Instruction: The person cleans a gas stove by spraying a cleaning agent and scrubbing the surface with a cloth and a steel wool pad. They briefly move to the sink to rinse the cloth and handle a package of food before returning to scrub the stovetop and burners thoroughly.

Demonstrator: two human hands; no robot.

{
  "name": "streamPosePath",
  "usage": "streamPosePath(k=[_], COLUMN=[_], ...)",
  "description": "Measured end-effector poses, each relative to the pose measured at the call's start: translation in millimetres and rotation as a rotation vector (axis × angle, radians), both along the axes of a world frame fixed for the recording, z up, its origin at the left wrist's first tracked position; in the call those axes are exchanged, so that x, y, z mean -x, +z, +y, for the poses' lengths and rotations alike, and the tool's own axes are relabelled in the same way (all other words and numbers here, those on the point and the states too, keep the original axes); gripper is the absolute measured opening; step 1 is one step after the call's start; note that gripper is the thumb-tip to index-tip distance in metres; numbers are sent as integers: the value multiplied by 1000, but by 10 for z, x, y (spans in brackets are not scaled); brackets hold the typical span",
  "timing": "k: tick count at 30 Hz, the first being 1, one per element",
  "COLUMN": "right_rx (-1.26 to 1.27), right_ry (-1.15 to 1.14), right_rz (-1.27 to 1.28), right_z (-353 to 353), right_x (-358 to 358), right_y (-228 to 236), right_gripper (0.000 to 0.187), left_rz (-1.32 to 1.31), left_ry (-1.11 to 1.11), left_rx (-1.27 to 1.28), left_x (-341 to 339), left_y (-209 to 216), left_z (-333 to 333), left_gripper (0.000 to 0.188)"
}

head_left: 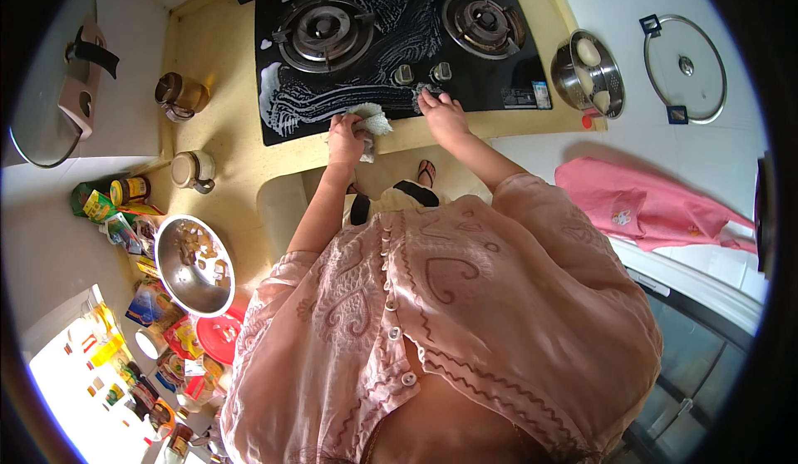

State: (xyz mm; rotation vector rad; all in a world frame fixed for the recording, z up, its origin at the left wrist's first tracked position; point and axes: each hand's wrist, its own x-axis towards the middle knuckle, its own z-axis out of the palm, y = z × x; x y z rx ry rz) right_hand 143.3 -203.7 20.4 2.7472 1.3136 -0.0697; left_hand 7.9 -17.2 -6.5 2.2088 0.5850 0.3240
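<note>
A black two-burner gas stove (399,7) lies before me, streaked with white suds. At its front left edge my left hand (343,141) is closed on a crumpled, pale grey-white cloth (371,121), part of which hangs over the counter edge. My right hand (443,116) presses down on the stove's front edge, just below the control knobs (404,74). Under its fingertips shows a small grey, mesh-like scrubber (422,96), mostly covered by the fingers. Thick foam (271,86) sits along the stove's left side.
Two lidded jars (181,96) stand on the yellow counter (229,56) at left. Nearer me are a steel bowl (162,266) with food pieces and several packets. A steel colander (565,77) holding pale round items is at right, below a hanging glass lid (687,66) and pink cloth (648,206).
</note>
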Motion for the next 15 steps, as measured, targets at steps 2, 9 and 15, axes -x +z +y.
streamPosePath(k=[2,9,15], right_rx=[-19,-96,-130], right_ry=[15,99,156], right_rz=[-94,-161,-155], right_z=[76,156,119], right_x=[-147,-243,-325], right_y=[-116,-293,-257], right_gripper=[34,31,30], left_rz=[-1,-28,-35], left_ry=[15,40,93], left_rx=[-22,-71,-86], left_x=[-17,3,-8], left_y=[-44,-111,-66], left_z=[-13,-28,-104], left_gripper=[28,29,27])
